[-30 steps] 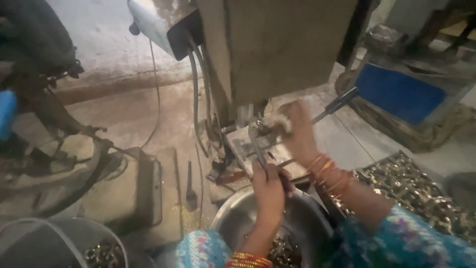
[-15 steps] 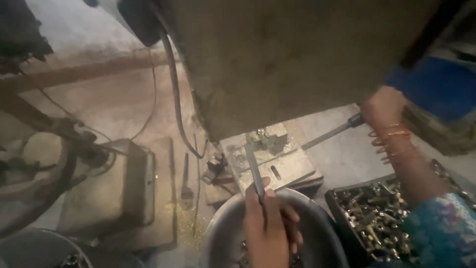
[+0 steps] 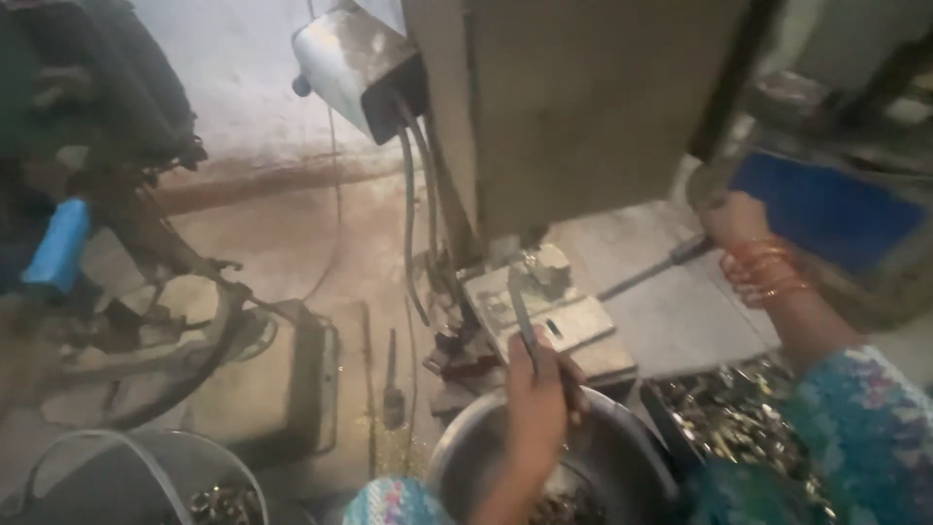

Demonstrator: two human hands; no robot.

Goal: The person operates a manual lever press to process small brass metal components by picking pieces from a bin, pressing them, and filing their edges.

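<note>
My left hand (image 3: 540, 401) grips a thin metal rod (image 3: 523, 313), whose tip reaches up from my fingers onto the press block (image 3: 544, 316), while a steel bowl (image 3: 466, 457) sits just under my wrist. My right hand (image 3: 735, 220) is closed around the lever handle (image 3: 692, 249), above the tray of metal parts (image 3: 739, 418).

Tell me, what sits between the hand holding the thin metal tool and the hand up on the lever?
In the head view, a flat grey metal plate of the press lies between the left hand and the right hand, bare there except for the lever's rod.
</note>
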